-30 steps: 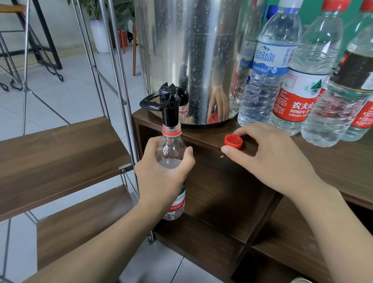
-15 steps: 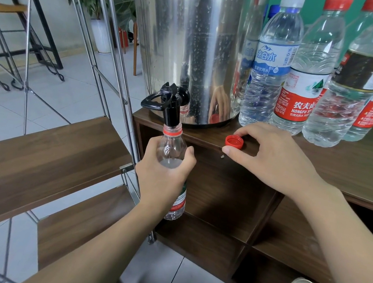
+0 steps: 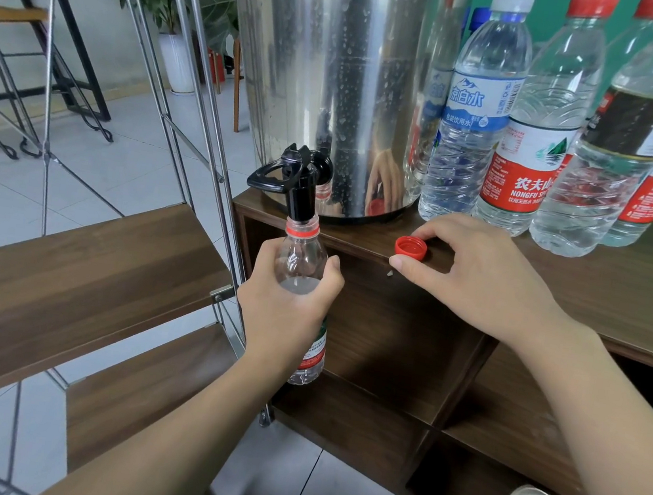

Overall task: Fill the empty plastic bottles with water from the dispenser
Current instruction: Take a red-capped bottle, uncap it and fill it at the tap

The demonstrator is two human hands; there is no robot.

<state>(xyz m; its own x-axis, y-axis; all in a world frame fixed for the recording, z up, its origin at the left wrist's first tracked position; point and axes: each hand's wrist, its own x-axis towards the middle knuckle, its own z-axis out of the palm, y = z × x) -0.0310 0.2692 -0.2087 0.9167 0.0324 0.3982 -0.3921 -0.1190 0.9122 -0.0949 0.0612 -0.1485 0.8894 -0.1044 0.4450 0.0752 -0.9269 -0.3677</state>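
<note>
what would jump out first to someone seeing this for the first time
The big steel dispenser on the wooden cabinet, with the left hand holding a plastic bottle up to its black tap. Right of it, the right hand rests by a red cap, before a row of capped bottles.

Left grip (image 3: 287, 308) curled tight, arm raised, right grip (image 3: 475, 275) loosely curled, resting

Filled bottles (image 3: 520, 148) crowd the countertop (image 3: 643, 289) at upper right, touching one another. Steel dispenser (image 3: 330, 81) blocks upper centre. Rack uprights (image 3: 205, 115) obstruct left; open floor (image 3: 285, 483) lies at lower centre.
</note>
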